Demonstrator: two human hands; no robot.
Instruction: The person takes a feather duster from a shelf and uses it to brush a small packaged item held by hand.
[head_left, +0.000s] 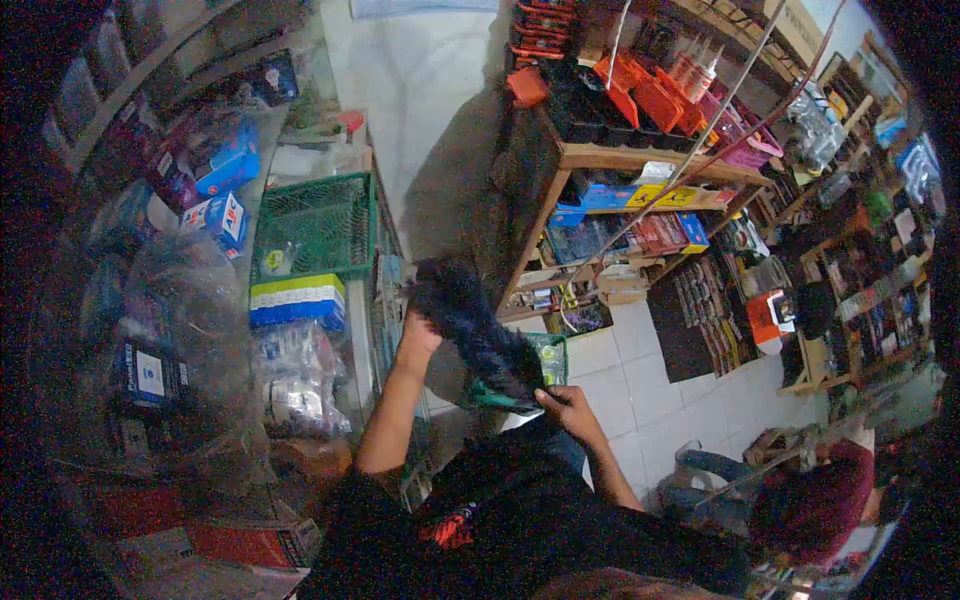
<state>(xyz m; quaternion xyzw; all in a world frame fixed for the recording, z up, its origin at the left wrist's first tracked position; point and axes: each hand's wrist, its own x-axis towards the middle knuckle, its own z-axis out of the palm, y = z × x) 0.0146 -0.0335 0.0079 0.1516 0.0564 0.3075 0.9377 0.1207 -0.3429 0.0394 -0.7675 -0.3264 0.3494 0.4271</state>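
A dark, fuzzy-looking cloth (475, 322) stretches between my two hands in front of my body. My left hand (421, 334) is at its upper left end, with the fingers mostly hidden in the dark material. At the lower right end, my right hand (566, 406) is closed on the cloth's edge, thumb on top. Behind and below the cloth, a green container (553, 352) is partly visible. The cloth is blurred, so its exact kind is unclear.
On the left counter are a green basket (312, 225), yellow-blue boxes (297, 301) and plastic-wrapped goods (300, 375). A wooden shelf (610, 155) with orange trays (655, 103) stands right. A person in a maroon top (815, 500) is at lower right.
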